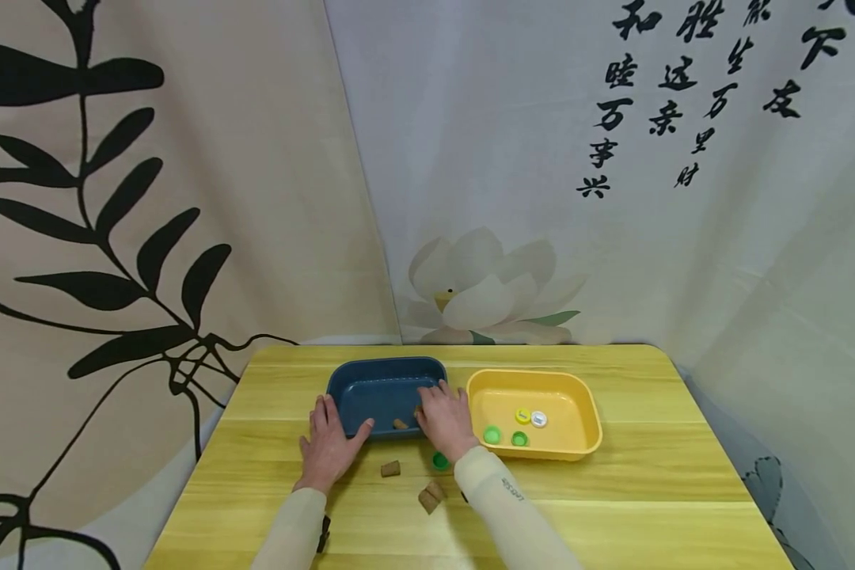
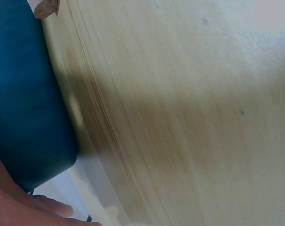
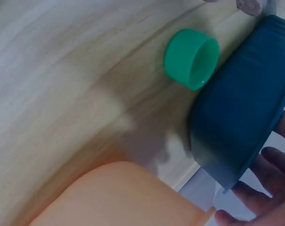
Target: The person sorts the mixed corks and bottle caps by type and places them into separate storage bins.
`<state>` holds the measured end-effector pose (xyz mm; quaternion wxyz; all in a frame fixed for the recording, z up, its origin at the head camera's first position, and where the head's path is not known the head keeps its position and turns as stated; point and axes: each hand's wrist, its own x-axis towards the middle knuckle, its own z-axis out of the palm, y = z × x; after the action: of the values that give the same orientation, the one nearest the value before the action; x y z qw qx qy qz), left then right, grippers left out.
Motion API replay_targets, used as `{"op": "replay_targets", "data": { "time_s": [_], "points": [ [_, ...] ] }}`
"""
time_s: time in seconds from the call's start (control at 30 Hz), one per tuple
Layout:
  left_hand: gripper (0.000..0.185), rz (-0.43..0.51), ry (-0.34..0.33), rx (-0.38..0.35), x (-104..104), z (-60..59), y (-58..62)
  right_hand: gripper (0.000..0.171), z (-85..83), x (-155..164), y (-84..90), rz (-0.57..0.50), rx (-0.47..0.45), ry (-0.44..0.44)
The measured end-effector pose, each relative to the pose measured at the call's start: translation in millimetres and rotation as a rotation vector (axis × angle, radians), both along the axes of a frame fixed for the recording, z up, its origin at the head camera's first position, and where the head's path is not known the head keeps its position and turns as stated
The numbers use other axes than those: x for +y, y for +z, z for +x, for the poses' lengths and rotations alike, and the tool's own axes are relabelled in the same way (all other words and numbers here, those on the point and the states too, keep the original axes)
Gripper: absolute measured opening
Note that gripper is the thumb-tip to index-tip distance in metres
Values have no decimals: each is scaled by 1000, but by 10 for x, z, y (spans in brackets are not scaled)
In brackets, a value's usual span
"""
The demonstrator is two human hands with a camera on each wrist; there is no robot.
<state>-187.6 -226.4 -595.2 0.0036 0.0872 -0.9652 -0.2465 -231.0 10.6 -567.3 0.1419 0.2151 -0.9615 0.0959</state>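
Observation:
My left hand (image 1: 330, 440) lies flat on the wooden table (image 1: 634, 483), fingers straight, thumb against the front wall of the blue tray (image 1: 385, 378). My right hand (image 1: 443, 412) reaches over that tray's front right corner with relaxed fingers (image 3: 268, 186), and I see nothing held in it. One cork piece (image 1: 400, 424) lies inside the blue tray. Two more corks (image 1: 390, 469) (image 1: 431, 497) and a green bottle cap (image 1: 439, 460) (image 3: 192, 59) lie on the table between my forearms. The left wrist view shows the blue tray's wall (image 2: 25, 94) and a cork (image 2: 44, 7).
A yellow tray (image 1: 584, 412) (image 3: 119, 197) stands right of the blue one and holds yellow (image 1: 522, 415), white (image 1: 538, 419) and two green caps (image 1: 492, 434). Printed curtains hang close behind the table and along its right side.

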Motion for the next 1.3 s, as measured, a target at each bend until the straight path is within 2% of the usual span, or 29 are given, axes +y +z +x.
{"op": "replay_targets", "data": {
  "time_s": [0.3,0.6,0.87,1.07,1.3],
  "points": [
    [115,10,-6,5,-11,-1,-11,49,119,151,3,-97,-49,48],
    [115,20,-11,-4,-40,-1,-32,58,411,322,62,-153,-42,99],
    [115,12,-10,0,-58,-20,-31,64,704,414,29,-100,-67,132],
    [115,4,-12,0,-50,-28,-44,63,886,437,-36,-74,-97,231],
    [114,7,-9,-11,-18,-24,-30,67,968,483,-116,-11,-195,355]
  ]
}}
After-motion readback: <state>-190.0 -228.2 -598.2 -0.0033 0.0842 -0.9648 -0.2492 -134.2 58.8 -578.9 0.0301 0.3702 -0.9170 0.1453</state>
